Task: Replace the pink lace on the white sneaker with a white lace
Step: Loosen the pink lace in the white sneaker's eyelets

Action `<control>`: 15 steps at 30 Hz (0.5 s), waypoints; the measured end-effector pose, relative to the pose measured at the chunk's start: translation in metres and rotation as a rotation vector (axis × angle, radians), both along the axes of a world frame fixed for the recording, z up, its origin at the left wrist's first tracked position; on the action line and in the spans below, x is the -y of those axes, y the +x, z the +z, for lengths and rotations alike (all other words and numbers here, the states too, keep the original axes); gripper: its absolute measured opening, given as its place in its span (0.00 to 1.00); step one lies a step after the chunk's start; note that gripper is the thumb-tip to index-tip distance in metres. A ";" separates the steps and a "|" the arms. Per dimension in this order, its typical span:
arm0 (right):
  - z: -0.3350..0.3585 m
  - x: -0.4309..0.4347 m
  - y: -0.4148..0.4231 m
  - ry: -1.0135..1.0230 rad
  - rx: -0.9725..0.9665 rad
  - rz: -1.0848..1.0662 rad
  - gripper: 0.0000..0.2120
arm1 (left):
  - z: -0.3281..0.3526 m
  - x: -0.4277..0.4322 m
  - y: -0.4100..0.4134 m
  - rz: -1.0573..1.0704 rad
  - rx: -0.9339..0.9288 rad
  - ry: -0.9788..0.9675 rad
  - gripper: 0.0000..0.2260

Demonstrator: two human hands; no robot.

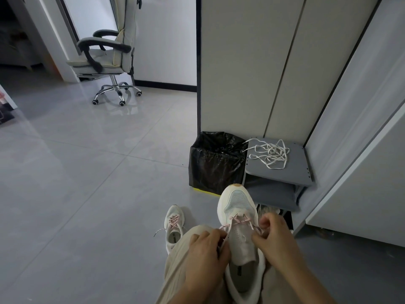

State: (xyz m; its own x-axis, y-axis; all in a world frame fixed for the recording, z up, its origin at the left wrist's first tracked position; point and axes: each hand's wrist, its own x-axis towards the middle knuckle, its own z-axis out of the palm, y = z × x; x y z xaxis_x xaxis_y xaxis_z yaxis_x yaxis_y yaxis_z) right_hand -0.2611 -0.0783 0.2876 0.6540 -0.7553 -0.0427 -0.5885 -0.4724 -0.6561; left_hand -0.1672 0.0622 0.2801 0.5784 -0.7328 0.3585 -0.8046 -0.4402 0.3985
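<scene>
A white sneaker (237, 207) lies on my lap, toe pointing away, with a pink lace (238, 220) still threaded through its lower eyelets. My left hand (206, 251) holds the shoe's left side and pinches one end of the pink lace. On the right side, my right hand (274, 235) pinches the other end of that lace. A loose white lace (270, 153) lies in a tangle on a grey stool (293, 172) beyond the shoe.
A second white sneaker with a pink lace (174, 224) lies on the tiled floor to the left of my leg. A black-lined bin (214, 163) stands beside the stool, against a tall cabinet (252, 62). An office chair (109, 53) stands far left.
</scene>
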 end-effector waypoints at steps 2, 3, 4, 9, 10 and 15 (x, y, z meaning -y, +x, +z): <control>-0.002 0.002 -0.004 -0.034 -0.069 0.046 0.08 | 0.001 0.000 -0.001 -0.022 -0.053 0.079 0.09; -0.002 0.001 -0.005 -0.048 -0.095 0.072 0.08 | -0.003 0.002 -0.002 -0.034 -0.074 0.080 0.09; -0.001 0.001 -0.005 -0.056 -0.094 0.088 0.07 | -0.006 0.006 -0.002 -0.074 -0.069 0.071 0.09; 0.003 0.002 -0.009 0.025 0.008 0.105 0.05 | -0.003 0.040 0.009 -0.192 0.070 0.024 0.08; 0.003 0.002 -0.010 0.050 0.030 0.096 0.07 | 0.004 0.049 0.010 -0.240 0.146 0.066 0.10; -0.003 0.004 -0.014 0.181 0.114 -0.015 0.07 | 0.007 0.077 0.018 -0.339 0.298 0.253 0.17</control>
State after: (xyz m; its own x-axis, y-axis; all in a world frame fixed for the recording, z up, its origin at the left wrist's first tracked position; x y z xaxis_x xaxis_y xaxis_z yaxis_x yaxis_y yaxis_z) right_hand -0.2748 -0.0824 0.2844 0.6507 -0.7521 -0.1048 -0.5120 -0.3326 -0.7920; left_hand -0.1487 -0.0153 0.2869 0.1934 -0.9463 0.2589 -0.9811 -0.1881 0.0454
